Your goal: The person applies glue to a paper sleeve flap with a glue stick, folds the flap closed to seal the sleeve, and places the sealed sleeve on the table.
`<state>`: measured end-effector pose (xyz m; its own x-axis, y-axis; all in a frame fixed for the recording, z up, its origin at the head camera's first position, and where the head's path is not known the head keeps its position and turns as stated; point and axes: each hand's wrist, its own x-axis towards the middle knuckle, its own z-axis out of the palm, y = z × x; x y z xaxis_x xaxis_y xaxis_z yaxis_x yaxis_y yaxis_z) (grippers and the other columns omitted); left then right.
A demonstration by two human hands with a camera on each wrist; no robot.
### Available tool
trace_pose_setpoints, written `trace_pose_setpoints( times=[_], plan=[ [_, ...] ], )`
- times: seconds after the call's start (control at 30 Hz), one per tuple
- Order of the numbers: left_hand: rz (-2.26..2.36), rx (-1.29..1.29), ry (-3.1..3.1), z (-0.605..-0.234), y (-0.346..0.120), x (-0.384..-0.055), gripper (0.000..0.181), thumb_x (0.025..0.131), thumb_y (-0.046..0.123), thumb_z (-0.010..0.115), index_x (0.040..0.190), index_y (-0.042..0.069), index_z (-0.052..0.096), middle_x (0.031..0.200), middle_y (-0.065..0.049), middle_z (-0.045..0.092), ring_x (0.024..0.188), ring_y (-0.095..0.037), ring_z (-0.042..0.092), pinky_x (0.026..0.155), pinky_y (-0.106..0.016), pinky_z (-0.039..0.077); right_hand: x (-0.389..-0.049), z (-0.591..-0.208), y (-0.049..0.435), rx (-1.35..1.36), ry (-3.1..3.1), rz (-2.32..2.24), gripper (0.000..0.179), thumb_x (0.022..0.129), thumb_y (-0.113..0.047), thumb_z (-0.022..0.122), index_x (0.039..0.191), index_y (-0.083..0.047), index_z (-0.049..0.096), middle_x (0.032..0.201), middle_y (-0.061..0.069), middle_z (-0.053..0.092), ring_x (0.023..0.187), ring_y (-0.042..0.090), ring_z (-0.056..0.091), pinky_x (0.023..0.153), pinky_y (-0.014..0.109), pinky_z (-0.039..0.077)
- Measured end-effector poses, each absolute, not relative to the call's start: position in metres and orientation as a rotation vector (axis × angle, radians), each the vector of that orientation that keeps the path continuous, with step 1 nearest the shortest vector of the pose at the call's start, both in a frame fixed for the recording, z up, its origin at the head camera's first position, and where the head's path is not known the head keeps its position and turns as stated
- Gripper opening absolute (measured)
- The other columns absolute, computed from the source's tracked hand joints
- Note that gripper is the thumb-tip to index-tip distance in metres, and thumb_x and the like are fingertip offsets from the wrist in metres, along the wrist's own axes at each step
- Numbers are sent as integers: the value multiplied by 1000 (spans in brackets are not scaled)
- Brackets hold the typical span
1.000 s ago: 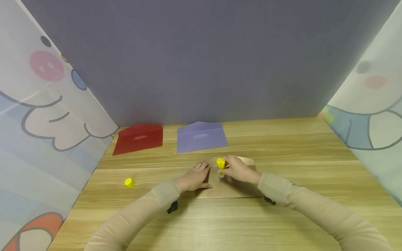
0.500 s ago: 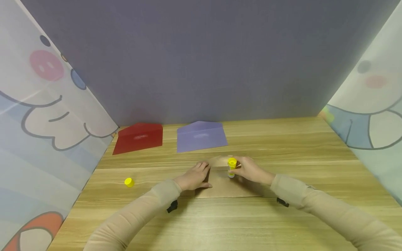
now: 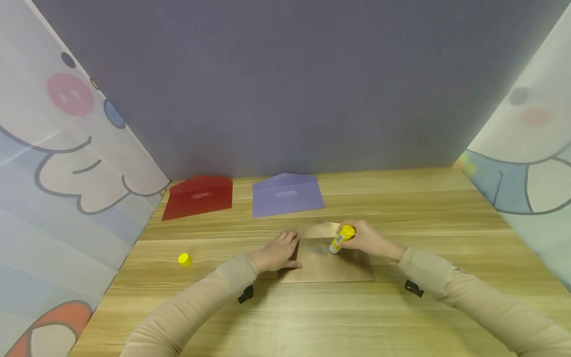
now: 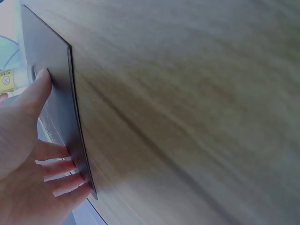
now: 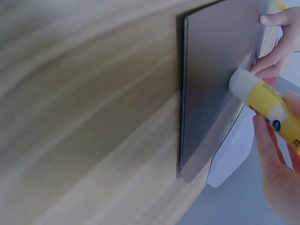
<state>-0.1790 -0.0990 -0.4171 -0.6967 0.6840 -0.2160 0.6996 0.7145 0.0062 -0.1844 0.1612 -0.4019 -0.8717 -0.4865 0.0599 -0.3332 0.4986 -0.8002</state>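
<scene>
A brown envelope (image 3: 321,270) lies on the wooden table with its flap (image 3: 316,230) folded out at the far side. My left hand (image 3: 275,253) rests on its left end, fingers and thumb spread, steadying nothing else. In my right hand (image 3: 372,240) I grip a yellow and white glue stick (image 3: 342,239), its white end down against the envelope just below the flap. The stick leans, its yellow base tipped toward the right. Whitish glue streaks (image 5: 245,61) show on the brown paper in the right wrist view.
The yellow cap (image 3: 185,260) stands on the table to the left. Farther back lie a red envelope (image 3: 200,201) and a purple envelope (image 3: 287,199), both with flaps out and a pale smear. A grey panel (image 3: 294,89) rises behind the table.
My right hand has slid the glue stick to the right along the envelope, and the stick has gone from nearly upright to leaning. The left hand has stayed in place.
</scene>
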Motion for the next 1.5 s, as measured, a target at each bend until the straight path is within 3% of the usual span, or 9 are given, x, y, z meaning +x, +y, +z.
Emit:
trace_pose_setpoints(
  times=[0.1, 0.23, 0.47, 0.63, 0.8, 1.13, 1.23, 1.5],
  plan=[
    [-99, 1087, 2708, -417, -99, -179, 78, 84, 51, 46, 134, -6, 28, 136, -16, 29, 126, -29, 27, 106, -34, 23, -185, -399, 166, -761, 2622, -1218, 24, 69, -5, 72, 88, -1, 58, 80, 8, 58, 66, 13, 49, 53, 20, 45],
    [-90, 1072, 2705, -416, -99, -178, 79, 85, 52, 46, 135, -6, 27, 136, -15, 29, 126, -29, 27, 106, -34, 23, -184, -394, 172, -926, 2706, -1049, 21, 67, -2, 73, 84, -2, 61, 82, 6, 60, 68, 12, 52, 56, 19, 47],
    [-83, 1084, 2709, -417, -100, -178, 78, 84, 51, 46, 134, -6, 28, 135, -16, 31, 125, -28, 28, 105, -34, 25, -178, -393, 176, -1272, 2879, -507, 29, 63, -1, 75, 89, 2, 65, 83, 6, 58, 72, 16, 57, 61, 23, 50],
    [-75, 1089, 2713, -417, -101, -178, 78, 84, 51, 47, 134, -7, 28, 135, -16, 31, 125, -29, 28, 105, -34, 25, -171, -397, 172, -1553, 3022, 8, 28, 61, 2, 76, 86, 2, 65, 78, 7, 54, 68, 17, 52, 60, 26, 49],
    [-84, 1089, 2716, -418, -100, -179, 78, 84, 51, 46, 134, -6, 28, 135, -15, 31, 124, -28, 29, 105, -34, 25, -166, -402, 170, -1642, 3102, 251, 26, 62, 5, 74, 83, 3, 60, 75, 8, 49, 70, 21, 49, 62, 31, 46],
    [-113, 1105, 2715, -416, -99, -179, 78, 84, 52, 46, 134, -7, 30, 134, -15, 31, 124, -28, 29, 105, -33, 25, -163, -406, 181, -1554, 3215, -234, 30, 63, 11, 66, 90, 5, 56, 81, 11, 49, 70, 19, 49, 61, 28, 48],
    [-118, 1104, 2714, -415, -99, -179, 78, 84, 52, 46, 134, -6, 29, 134, -15, 31, 124, -27, 29, 105, -33, 25, -163, -404, 186, -1352, 3194, -604, 34, 62, 11, 69, 93, 6, 55, 86, 13, 53, 73, 22, 55, 62, 27, 52],
    [-117, 1091, 2705, -416, -100, -179, 78, 85, 52, 45, 134, -6, 28, 136, -16, 29, 125, -28, 27, 106, -34, 24, -176, -396, 213, -634, 3015, -1284, 39, 68, 12, 65, 102, 16, 47, 93, 29, 56, 85, 41, 56, 76, 47, 49]
  ],
)
